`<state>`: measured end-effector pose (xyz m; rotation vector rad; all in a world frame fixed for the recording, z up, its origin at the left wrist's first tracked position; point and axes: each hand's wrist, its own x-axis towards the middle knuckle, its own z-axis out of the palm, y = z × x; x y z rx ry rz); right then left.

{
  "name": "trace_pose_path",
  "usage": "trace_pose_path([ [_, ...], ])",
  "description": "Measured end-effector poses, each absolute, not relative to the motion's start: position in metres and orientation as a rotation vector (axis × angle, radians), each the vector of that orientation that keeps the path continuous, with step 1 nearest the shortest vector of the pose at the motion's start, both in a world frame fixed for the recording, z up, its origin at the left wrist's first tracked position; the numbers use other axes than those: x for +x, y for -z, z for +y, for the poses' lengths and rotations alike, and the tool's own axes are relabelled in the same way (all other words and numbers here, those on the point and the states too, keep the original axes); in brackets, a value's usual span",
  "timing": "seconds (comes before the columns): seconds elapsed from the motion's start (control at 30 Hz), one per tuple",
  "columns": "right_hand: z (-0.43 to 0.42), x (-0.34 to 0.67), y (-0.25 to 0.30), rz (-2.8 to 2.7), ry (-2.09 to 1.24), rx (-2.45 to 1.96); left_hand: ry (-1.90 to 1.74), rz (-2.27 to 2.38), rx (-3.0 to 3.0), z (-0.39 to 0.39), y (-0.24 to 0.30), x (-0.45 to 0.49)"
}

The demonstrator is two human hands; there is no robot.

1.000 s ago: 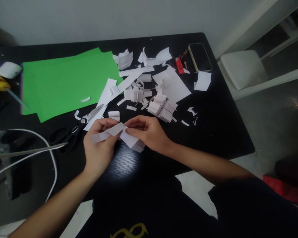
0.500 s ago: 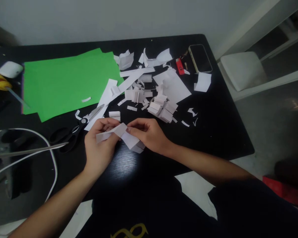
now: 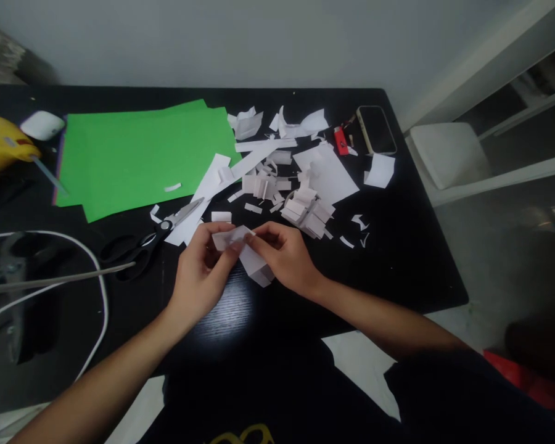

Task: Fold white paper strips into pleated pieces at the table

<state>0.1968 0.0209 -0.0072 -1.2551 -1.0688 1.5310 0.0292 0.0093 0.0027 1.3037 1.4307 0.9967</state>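
Note:
A folded white paper strip (image 3: 255,260) is held between both hands above the near edge of the black table. My left hand (image 3: 202,262) pinches its left end between thumb and fingers. My right hand (image 3: 287,256) grips the middle from the right, its thumb pressed on a crease. The lower end of the strip is bent into a boxy shape and points down and right. Just beyond the left fingers lies a small folded paper piece (image 3: 221,217). Black-handled scissors (image 3: 160,231) lie open-bladed left of my left hand, the blades over a long white strip (image 3: 208,179).
Green sheets (image 3: 143,160) lie at the back left beside a yellow glue gun (image 3: 9,148) and a white case (image 3: 42,125). Folded paper pieces (image 3: 308,211) and scraps cover the middle. A red lighter (image 3: 340,141) and a phone (image 3: 376,129) sit back right. A white cable (image 3: 102,290) loops at left.
The strip's left end, stretched out flat before, is now folded in closer to the right thumb. My left hand has come nearer to my right one. The view has shifted slightly.

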Motion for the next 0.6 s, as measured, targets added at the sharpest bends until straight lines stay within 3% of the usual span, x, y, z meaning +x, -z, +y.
trace_pose_path([
  [0.6, 0.022, 0.1981, 0.0118, -1.1, -1.577, -1.193, -1.114, 1.357, 1.398, 0.0096, -0.0032, 0.0297],
])
